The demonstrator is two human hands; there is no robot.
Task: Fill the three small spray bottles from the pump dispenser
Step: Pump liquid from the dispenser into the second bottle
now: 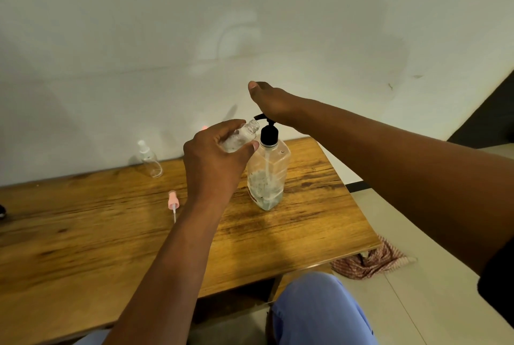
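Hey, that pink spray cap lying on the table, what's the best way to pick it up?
Pinch the pink spray cap across its wide pink collar, coming straight down from above. It lies flat on the wooden table with its thin white dip tube pointing toward you. The tube looks too slim and bendy to grip well, while the collar offers two firmer sides with open wood around them.

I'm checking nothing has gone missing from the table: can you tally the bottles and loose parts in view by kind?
Small spray bottles: 2, an uncapped one in the left hand and a capped one standing near the wall.
Pump dispensers: 1, under the right hand.
Loose pink spray caps: 1.
Total: 4. A third small bottle is not visible.
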